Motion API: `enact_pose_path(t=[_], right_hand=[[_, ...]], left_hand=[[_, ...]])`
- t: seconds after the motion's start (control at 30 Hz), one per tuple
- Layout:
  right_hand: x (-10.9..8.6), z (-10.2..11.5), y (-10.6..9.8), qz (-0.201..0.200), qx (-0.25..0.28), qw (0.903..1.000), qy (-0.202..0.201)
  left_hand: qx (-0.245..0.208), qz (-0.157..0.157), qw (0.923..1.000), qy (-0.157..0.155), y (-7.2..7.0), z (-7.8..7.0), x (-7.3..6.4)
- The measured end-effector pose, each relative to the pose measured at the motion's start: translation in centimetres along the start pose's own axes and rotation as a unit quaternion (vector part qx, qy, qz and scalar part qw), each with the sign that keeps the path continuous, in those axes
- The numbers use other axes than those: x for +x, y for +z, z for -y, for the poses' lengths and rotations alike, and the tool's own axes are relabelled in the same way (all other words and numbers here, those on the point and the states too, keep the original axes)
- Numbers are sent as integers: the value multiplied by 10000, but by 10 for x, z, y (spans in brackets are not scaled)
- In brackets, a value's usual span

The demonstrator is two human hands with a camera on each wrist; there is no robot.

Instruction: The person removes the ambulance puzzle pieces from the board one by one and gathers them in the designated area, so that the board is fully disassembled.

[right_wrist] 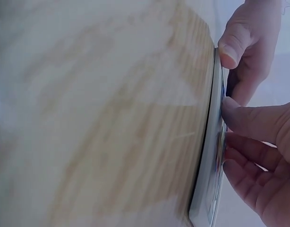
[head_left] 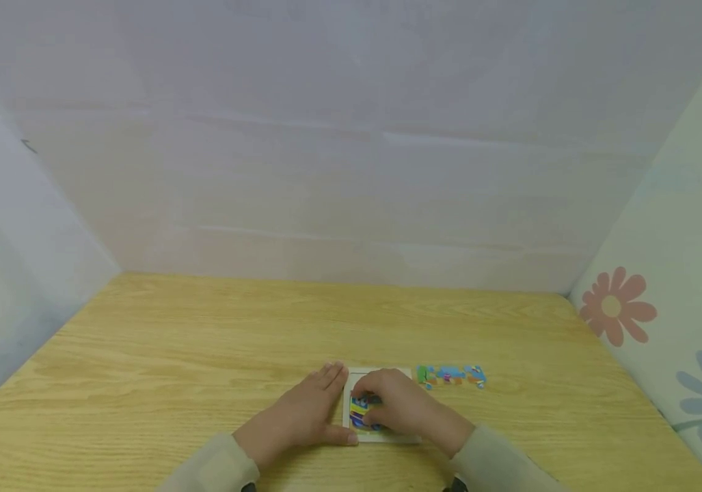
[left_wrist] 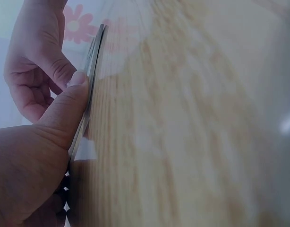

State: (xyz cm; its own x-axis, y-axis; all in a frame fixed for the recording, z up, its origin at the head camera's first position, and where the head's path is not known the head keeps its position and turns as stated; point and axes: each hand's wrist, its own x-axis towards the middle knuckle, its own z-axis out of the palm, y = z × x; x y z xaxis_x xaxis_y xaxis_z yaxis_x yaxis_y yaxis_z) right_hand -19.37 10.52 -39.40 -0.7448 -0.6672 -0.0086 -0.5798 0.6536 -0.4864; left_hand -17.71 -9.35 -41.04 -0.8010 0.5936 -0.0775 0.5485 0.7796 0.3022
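A small jigsaw puzzle board (head_left: 346, 410) with a pale frame lies flat near the table's front, with a blue, yellow and purple picture inside. My left hand (head_left: 307, 408) rests along its left side, fingers straight toward the far corner and thumb on the near corner. In the left wrist view that thumb (left_wrist: 69, 101) presses on the board's edge. My right hand (head_left: 402, 408) is over the picture, curled fingers and thumb pinching a puzzle piece (head_left: 359, 410) at its surface. The hand covers most of the board's right part, and the piece's outline is hard to make out.
Several loose puzzle pieces (head_left: 451, 374), mostly blue with green and orange, lie close together just right of the board's far corner. The wood-grain table (head_left: 203, 342) meets a pale back wall (head_left: 351, 171). Flowers decorate the right wall (head_left: 664, 239).
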Motion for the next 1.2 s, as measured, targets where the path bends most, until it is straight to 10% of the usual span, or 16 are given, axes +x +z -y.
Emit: enact_pose_path(t=[0.7, 1.2], right_hand=[[8, -13, -2, 391, 1176, 9920, 258], [2, -19, 14, -371, 1585, 9860, 373]], left_hand=[[-63, -48, 10000, 20, 0, 0, -1], [-8, -68, 10000, 43, 1, 1, 1]])
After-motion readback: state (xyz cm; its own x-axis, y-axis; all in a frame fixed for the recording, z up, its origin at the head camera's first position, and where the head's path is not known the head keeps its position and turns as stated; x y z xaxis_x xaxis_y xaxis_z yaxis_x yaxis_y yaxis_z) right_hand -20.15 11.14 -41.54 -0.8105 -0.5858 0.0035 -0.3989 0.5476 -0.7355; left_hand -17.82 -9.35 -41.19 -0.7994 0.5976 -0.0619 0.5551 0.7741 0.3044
